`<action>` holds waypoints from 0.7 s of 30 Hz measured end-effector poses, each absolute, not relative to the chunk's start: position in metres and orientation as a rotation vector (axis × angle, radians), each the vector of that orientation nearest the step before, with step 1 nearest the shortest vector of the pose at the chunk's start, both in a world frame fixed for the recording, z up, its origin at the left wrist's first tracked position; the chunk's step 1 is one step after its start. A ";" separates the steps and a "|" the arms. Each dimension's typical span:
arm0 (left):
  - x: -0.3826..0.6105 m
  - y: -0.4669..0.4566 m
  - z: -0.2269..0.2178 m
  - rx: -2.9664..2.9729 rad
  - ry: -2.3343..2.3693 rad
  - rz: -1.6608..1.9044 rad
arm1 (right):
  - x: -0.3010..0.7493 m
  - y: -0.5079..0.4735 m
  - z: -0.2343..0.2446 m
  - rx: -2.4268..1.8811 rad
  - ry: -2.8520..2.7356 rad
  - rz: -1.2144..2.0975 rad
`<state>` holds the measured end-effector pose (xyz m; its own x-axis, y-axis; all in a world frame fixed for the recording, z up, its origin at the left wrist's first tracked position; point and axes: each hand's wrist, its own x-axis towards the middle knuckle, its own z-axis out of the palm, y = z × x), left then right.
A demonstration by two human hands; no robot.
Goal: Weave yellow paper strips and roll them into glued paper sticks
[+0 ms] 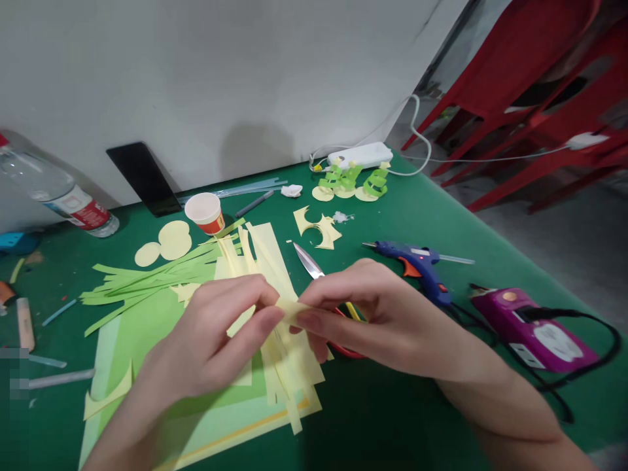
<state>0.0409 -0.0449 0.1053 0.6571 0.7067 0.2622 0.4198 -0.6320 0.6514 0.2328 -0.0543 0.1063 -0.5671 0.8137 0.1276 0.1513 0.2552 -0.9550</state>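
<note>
Between my two hands is a small piece of pale yellow paper (290,310). My left hand (223,330) pinches its left end between thumb and forefinger. The right end is gripped by the thumb and fingers of my right hand (356,307). Below them lie yellow paper strips (284,366) over stacked green and yellow sheets (196,428). Scissors (308,261) lie partly under my right hand, with their blades pointing away. Green paper strips (132,288) fan out beyond my left hand.
A blue glue gun (424,265) and a purple power socket (534,330) with a black cable are on the right. Toward the back stand a paper cup (205,212), a phone (144,178), a bottle (69,196) and green paper spirals (375,183). Yellow paper circles (175,240) lie left.
</note>
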 end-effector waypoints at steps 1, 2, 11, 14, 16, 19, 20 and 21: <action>0.041 -0.045 0.105 2.341 0.855 0.686 | 0.232 -0.054 0.106 -0.874 -1.898 1.330; 0.040 -0.045 0.105 2.366 0.837 0.699 | 0.232 -0.054 0.105 -0.867 -1.906 1.320; 0.046 -0.048 0.101 2.348 0.874 0.912 | 0.229 -0.053 0.097 -0.846 -1.919 1.016; 0.052 -0.046 0.095 2.246 0.892 1.206 | 0.227 -0.053 0.096 -0.875 -1.891 0.838; 0.055 -0.045 0.092 2.209 0.851 1.314 | 0.225 -0.052 0.094 -0.836 -1.882 0.733; 0.057 -0.044 0.090 2.201 0.838 1.360 | 0.223 -0.051 0.092 -0.823 -1.872 0.575; 0.056 -0.044 0.090 2.208 0.850 1.353 | 0.222 -0.051 0.092 -0.842 -1.862 0.523; 0.056 -0.045 0.090 2.222 0.862 1.344 | 0.222 -0.051 0.092 -0.859 -1.851 0.473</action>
<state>0.0562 -0.0448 0.0905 0.3464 0.6846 0.6413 0.2973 -0.7285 0.6171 0.2220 -0.0507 0.0915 -0.2478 0.7391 0.6263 0.3483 0.6712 -0.6543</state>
